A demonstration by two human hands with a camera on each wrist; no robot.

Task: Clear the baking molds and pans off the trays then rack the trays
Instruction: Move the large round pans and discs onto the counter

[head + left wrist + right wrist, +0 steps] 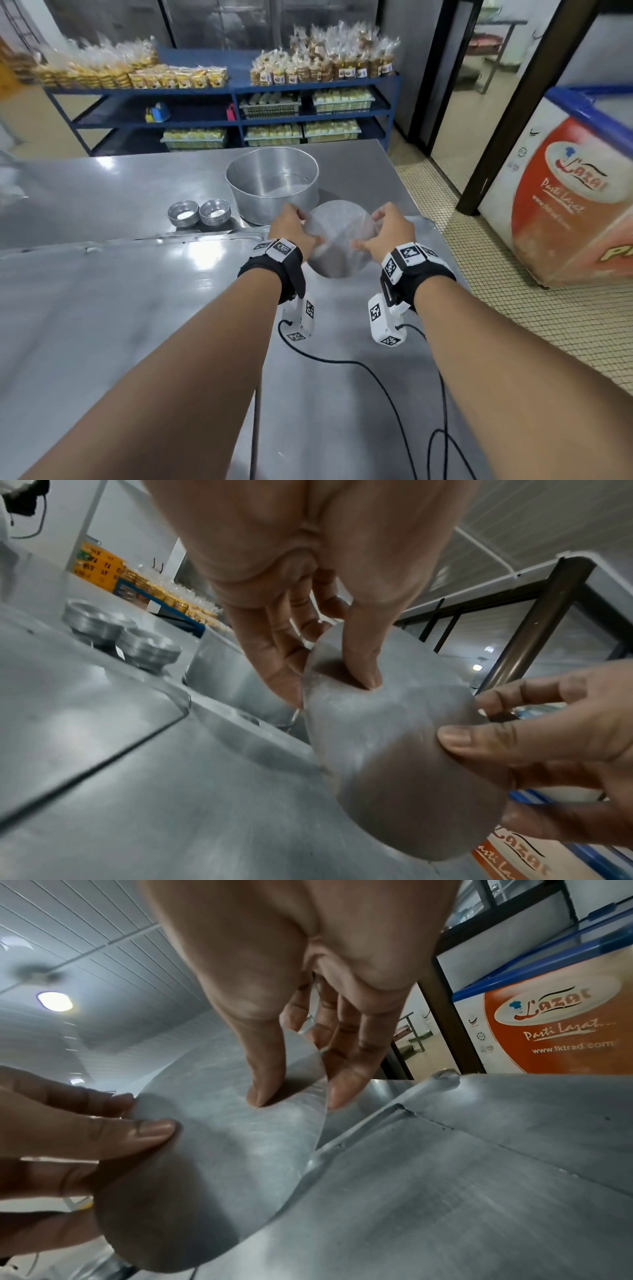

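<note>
A flat round metal disc (339, 229), tilted, hangs just above the near tray (137, 291). My left hand (301, 226) pinches its left edge and my right hand (373, 229) pinches its right edge. In the left wrist view the disc (394, 737) has my left thumb on its face and fingers behind it. The right wrist view shows the same grip on the disc (222, 1137), thumb on top, above the tray (445, 1177). Right behind the disc a large round cake pan (274, 185) stands upright. Two stacks of small tart molds (198, 212) sit left of it.
The trays lie on a steel table (85, 185), whose right edge drops to a tiled floor. An orange and white chest freezer (565, 205) stands to the right. Blue shelves (222, 89) with bagged goods line the back wall. Black cables (342, 359) trail from my wrists.
</note>
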